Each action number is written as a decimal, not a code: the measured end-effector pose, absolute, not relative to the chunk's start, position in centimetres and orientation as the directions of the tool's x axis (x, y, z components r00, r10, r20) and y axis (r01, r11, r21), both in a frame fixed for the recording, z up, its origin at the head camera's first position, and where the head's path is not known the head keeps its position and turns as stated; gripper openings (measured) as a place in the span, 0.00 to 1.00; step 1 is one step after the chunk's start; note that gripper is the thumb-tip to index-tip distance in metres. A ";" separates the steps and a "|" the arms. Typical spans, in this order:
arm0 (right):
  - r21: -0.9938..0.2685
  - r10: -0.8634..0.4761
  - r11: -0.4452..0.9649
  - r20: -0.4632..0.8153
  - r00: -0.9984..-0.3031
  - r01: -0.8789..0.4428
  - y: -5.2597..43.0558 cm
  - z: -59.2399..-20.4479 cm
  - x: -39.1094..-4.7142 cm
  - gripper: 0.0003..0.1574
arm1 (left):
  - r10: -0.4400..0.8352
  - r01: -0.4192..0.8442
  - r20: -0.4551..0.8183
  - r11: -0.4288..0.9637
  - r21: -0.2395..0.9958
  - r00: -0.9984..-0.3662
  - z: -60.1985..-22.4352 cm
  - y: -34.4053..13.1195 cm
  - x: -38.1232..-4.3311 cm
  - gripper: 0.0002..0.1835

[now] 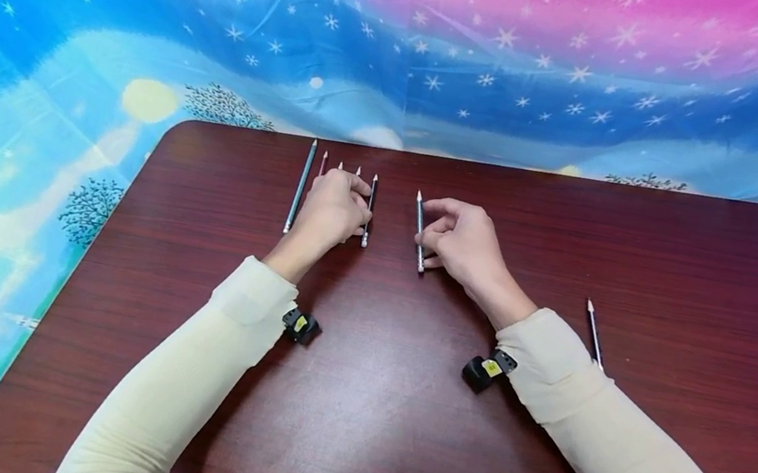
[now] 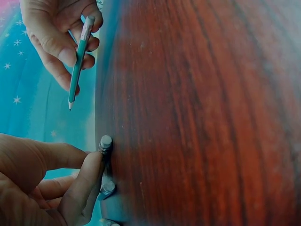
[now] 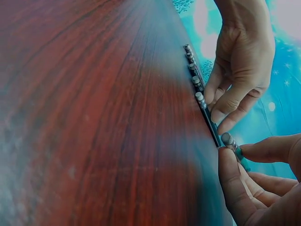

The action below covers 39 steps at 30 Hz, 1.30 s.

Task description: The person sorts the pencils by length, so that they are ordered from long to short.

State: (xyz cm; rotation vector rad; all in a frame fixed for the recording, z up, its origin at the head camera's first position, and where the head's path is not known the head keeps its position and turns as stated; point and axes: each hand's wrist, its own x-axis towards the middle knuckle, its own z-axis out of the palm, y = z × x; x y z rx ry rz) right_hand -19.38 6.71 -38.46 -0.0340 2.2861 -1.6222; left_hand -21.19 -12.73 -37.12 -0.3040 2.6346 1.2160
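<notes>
My right hand (image 1: 465, 243) pinches a green pencil (image 2: 76, 75) between thumb and fingers. Its sharpened tip points to the far side and the eraser end faces me. To the left, my left hand (image 1: 334, 207) has its thumb and a finger pinched on a dark pencil (image 1: 374, 189) that lies on the table at the right end of a row. Beyond it in the row are a reddish pencil (image 1: 323, 165), a teal pencil (image 1: 299, 189) at the left end, and others partly hidden under the left hand. All tips there point away from me.
One more dark pencil (image 1: 594, 332) lies slanted on the right of the brown wooden table (image 1: 348, 409), its lower end hidden by my right sleeve (image 1: 565, 388). Behind the far table edge hangs a blue and pink snowflake cloth (image 1: 456, 56).
</notes>
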 end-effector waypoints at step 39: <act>-0.930 -0.108 0.292 -0.263 -0.959 0.222 2.0 -39.2 -21.9 0.30 | -0.086 -0.290 -0.306 0.629 0.721 -0.948 -37.0 -12.9 -21.3 0.16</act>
